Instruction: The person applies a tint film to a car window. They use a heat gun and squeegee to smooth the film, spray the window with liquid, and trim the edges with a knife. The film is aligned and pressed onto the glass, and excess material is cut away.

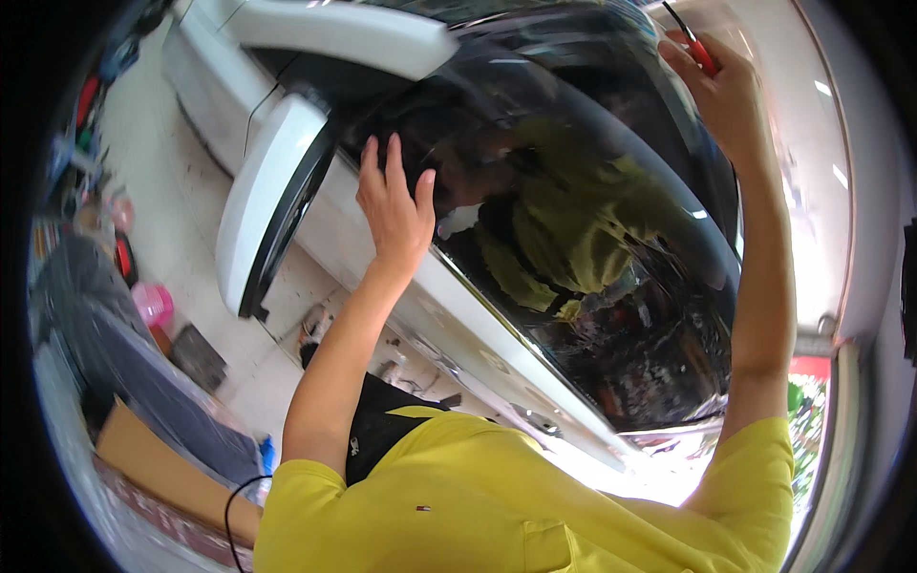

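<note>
Across the middle of our view stretches the car window (611,191), dark and glossy, throwing a yellow reflection (583,250) right back at us. Our left hand (396,208), just off centre at eleven o'clock, is up at the glass near its lower edge, fingers loosely spread and gripping nothing; whether the palm presses flat, we can't tell. Now look up to two o'clock: our right hand (728,95) is at the far edge, and these fingers are wrapped around a red tool (705,59), its thin black end aimed toward eleven. Near the left hand, out at ten o'clock, the white side mirror (269,196) juts from the car. Below the glass, the pale door (482,315) slants away toward five. At nine o'clock we've got something pink (153,304) on the floor (143,162), and at eight, a piece of brown cardboard (172,468). Down at six, our yellow shirt (458,492) fills the view.
</note>
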### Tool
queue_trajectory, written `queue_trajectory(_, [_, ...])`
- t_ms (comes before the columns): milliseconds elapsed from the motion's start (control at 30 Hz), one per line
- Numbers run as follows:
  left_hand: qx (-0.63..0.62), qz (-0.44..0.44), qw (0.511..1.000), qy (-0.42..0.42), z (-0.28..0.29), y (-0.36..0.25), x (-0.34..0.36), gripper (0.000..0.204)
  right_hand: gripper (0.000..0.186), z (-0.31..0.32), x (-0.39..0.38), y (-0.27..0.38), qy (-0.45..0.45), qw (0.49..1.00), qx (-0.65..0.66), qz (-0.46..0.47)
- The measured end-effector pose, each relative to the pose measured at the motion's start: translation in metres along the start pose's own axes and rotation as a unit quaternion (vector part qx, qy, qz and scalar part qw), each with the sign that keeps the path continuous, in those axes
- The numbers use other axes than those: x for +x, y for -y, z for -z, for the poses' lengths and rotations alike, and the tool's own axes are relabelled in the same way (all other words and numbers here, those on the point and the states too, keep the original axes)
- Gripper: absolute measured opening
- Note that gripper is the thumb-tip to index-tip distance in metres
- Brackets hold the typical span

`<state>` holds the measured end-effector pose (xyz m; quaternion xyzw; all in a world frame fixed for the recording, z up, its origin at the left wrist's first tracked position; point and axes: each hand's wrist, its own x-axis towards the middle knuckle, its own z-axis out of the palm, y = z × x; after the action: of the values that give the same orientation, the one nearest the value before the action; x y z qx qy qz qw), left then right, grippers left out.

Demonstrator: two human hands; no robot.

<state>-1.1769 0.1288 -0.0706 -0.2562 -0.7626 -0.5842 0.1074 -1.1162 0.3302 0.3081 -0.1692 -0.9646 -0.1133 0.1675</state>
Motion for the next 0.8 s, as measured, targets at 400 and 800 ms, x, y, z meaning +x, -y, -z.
queue_trajectory(400, [-0.148, -0.611, 0.67, 0.396, -0.005, -0.221, -0.064, 0.032, 0.01, -0.012, -0.395, 0.065, -0.334, 0.767, 0.232, -0.496])
queue_trajectory(800, [-0.099, -0.888, 0.318, 0.316, -0.118, -0.471, -0.27, 0.04, 0.029, -0.055, -0.725, -0.038, -0.493, 0.572, -0.054, -0.654])
